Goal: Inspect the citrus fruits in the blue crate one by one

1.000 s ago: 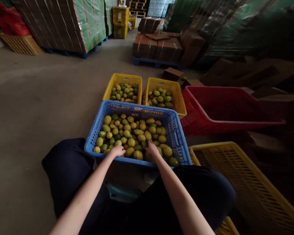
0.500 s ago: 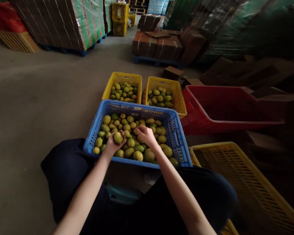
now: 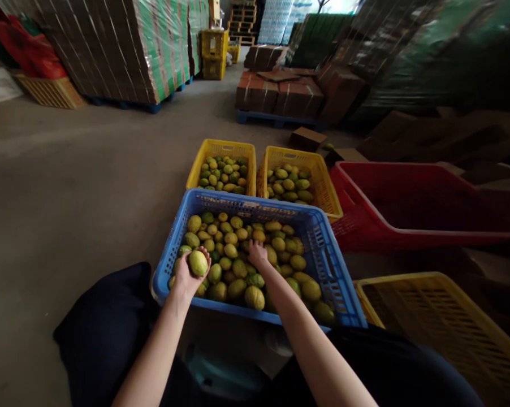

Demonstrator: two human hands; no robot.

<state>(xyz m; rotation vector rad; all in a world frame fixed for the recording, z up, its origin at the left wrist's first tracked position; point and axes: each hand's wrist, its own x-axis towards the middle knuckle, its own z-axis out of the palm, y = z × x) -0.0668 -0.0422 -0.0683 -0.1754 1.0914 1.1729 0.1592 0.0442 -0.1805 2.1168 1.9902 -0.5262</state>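
A yellow-green, lemon-like fruit (image 3: pixel 198 263) rests in my left hand (image 3: pixel 186 277), palm up with the fingers curled round it, above the left side of a blue crate (image 3: pixel 255 317). Many similar fruits (image 3: pixel 254 297) fill the bottom of this crate, some greener, some more yellow. My right hand (image 3: pixel 258 254) reaches down into the middle of the pile. Its fingers are slightly apart and touch the fruits beside an orange-yellow one (image 3: pixel 259 236); the fingertips are partly hidden, and I see nothing held there.
Behind the blue crate stand two yellow crates (image 3: pixel 191 169) (image 3: pixel 329 192) with more fruits. To the right are a red crate (image 3: pixel 357 209) and another yellow crate (image 3: pixel 471 322). Cardboard stacks (image 3: pixel 280 93) on a blue pallet and wrapped pallets (image 3: pixel 170 51) stand farther back.
My right hand has lowered from above the fruits down into the pile. My left hand still holds its fruit, now turned more upward. The whole view has shifted slightly.
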